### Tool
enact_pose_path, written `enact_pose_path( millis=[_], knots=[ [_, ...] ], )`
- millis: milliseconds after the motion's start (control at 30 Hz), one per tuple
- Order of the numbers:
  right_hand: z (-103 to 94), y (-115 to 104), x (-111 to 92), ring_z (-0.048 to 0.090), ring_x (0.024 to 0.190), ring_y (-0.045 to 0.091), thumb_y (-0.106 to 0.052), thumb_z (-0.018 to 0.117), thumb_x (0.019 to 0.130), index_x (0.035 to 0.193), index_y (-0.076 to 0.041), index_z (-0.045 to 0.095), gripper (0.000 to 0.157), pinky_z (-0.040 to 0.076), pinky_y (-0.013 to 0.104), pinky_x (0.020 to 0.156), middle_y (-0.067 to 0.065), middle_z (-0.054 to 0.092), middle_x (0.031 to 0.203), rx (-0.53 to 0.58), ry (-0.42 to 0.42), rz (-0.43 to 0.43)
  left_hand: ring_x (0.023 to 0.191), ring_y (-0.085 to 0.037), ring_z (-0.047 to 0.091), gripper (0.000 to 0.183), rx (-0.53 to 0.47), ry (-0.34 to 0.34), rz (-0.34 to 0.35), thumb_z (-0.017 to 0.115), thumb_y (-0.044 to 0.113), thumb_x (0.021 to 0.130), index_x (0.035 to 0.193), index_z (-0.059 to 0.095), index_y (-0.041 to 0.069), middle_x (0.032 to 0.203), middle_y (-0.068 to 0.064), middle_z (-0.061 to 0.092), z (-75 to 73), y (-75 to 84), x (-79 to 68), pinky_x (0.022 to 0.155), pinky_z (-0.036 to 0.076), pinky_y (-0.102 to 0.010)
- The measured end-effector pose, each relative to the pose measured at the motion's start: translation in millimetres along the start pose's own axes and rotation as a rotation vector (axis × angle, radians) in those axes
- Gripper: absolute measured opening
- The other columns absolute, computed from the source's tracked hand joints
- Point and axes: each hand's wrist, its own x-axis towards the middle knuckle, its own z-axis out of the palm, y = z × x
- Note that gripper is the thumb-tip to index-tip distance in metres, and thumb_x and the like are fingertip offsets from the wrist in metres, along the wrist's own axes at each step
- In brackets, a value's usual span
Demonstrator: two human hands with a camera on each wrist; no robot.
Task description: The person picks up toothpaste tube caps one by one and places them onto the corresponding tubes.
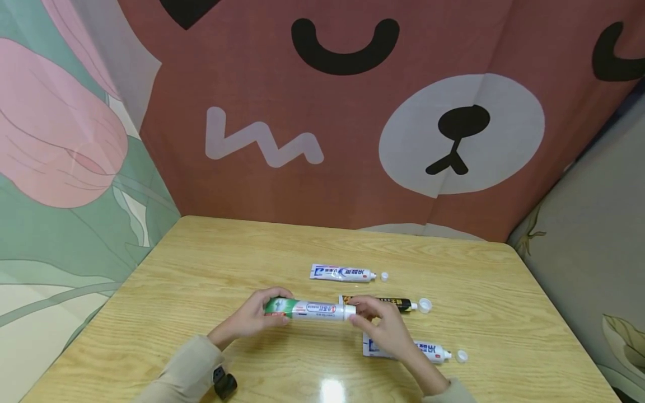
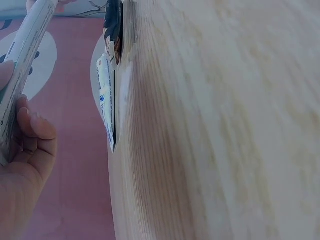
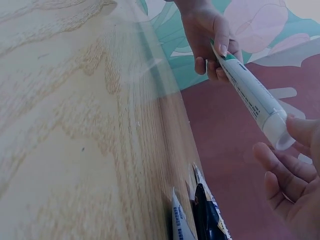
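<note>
Held level above the table, a green-and-white toothpaste tube (image 1: pixel 314 309) spans the space between both hands. My left hand (image 1: pixel 252 316) grips its green flat end, thumb on one side and fingers on the other. At the other end is a white cap (image 1: pixel 350 313), still on the tube, which my right hand (image 1: pixel 387 329) pinches with thumb and fingertips. The right wrist view shows the thumb against the cap (image 3: pixel 279 132). Beneath the right hand lies a white-and-blue toothpaste tube (image 1: pixel 434 351), partly hidden by that hand and wrist.
Behind the right hand lies a black-and-gold tube (image 1: pixel 398 304); farther back is another white-and-blue tube (image 1: pixel 342 273). Each lying tube has a loose white cap near its nozzle: a far cap (image 1: pixel 384 276), a middle cap (image 1: pixel 425 305) and a near cap (image 1: pixel 462 356). A printed curtain (image 1: pixel 282 190) hangs behind the wooden table (image 1: pixel 227 252).
</note>
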Motion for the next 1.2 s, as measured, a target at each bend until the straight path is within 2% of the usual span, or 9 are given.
enact_pose_path(
  millis=[167,367,467,600,700,800,900,1067,1200],
  knots=[
    [-1.6,-20.2,2.1,0.056,0.050,0.026,0.005,0.051,0.089,0.102,0.012,0.058,0.016,0.049,0.032,0.045,0.015,0.061,0.067,0.035,-0.034,0.018,0.088,-0.017,0.054,0.030,0.003,-0.009,0.017,0.066,0.005,0.082,0.109,0.055,0.000,0.104,-0.015,0.057,1.7,-1.2,0.6,0.071,0.048,-0.028],
    [-2.5,-25.3,2.2,0.055,0.049,0.027,0.003,0.048,0.091,0.104,0.011,0.057,0.018,0.049,0.031,0.044,0.010,0.058,0.063,0.032,-0.064,0.036,0.089,-0.017,0.054,0.030,-0.004,-0.010,0.007,0.066,0.006,0.082,0.109,0.055,0.001,0.104,-0.014,0.057,2.4,-1.4,0.7,0.072,0.048,-0.028],
    [-3.8,-23.7,2.5,0.055,0.050,0.020,0.004,0.057,0.086,0.105,0.010,0.054,0.021,0.048,0.027,0.045,0.009,0.059,0.066,0.012,-0.100,-0.006,0.090,-0.018,0.054,0.031,-0.013,-0.004,-0.016,0.066,0.006,0.082,0.110,0.055,0.001,0.105,-0.014,0.057,1.4,-1.7,0.0,0.072,0.048,-0.028],
    [-0.2,-2.5,0.9,0.052,0.050,0.010,0.003,0.065,0.080,0.106,0.008,0.051,0.031,0.044,0.020,0.043,0.008,0.060,0.068,0.002,-0.115,-0.076,0.091,-0.020,0.054,0.031,-0.017,-0.001,-0.029,0.067,0.007,0.082,0.110,0.055,0.000,0.106,-0.014,0.056,0.5,-1.4,-1.0,0.073,0.048,-0.028],
    [2.1,8.2,-0.8,0.053,0.048,0.014,0.000,0.063,0.082,0.106,0.005,0.051,0.027,0.043,0.019,0.043,0.007,0.060,0.068,0.012,-0.110,-0.057,0.091,-0.021,0.053,0.031,-0.016,0.000,-0.025,0.067,0.008,0.082,0.109,0.055,0.000,0.105,-0.015,0.056,0.5,-1.4,-1.1,0.073,0.048,-0.028],
    [0.2,-2.5,-0.4,0.053,0.048,0.017,0.001,0.060,0.084,0.101,0.006,0.053,0.019,0.044,0.020,0.043,0.005,0.058,0.064,0.004,-0.119,-0.022,0.090,-0.021,0.054,0.030,-0.019,-0.003,-0.018,0.067,0.007,0.082,0.109,0.055,0.000,0.105,-0.015,0.056,0.7,-1.8,-0.9,0.072,0.048,-0.028],
    [-1.9,-12.8,0.8,0.046,0.045,0.006,0.002,0.056,0.087,0.089,0.003,0.056,0.003,0.039,0.016,0.041,0.005,0.054,0.056,-0.003,-0.137,-0.004,0.091,-0.021,0.054,0.030,-0.016,-0.004,-0.014,0.067,0.007,0.082,0.109,0.056,0.001,0.105,-0.015,0.056,0.9,-1.4,-0.9,0.072,0.048,-0.029],
    [-1.0,-2.4,0.0,0.033,0.043,-0.005,-0.002,0.051,0.091,0.068,-0.008,0.052,0.024,0.030,0.014,0.038,0.008,0.049,0.048,-0.046,-0.161,-0.029,0.092,-0.020,0.054,0.031,-0.001,-0.006,-0.013,0.067,0.008,0.082,0.110,0.056,0.001,0.107,-0.014,0.057,1.1,-0.5,-1.4,0.074,0.047,-0.029],
    [-2.2,12.2,-2.4,0.040,0.047,-0.004,-0.009,0.054,0.091,0.076,-0.003,0.059,0.017,0.037,0.017,0.041,0.001,0.054,0.055,-0.074,-0.181,-0.028,0.092,-0.019,0.054,0.031,0.008,-0.003,-0.012,0.068,0.007,0.081,0.110,0.057,0.002,0.107,-0.013,0.057,1.0,-0.8,-2.0,0.075,0.047,-0.029]
  ],
)
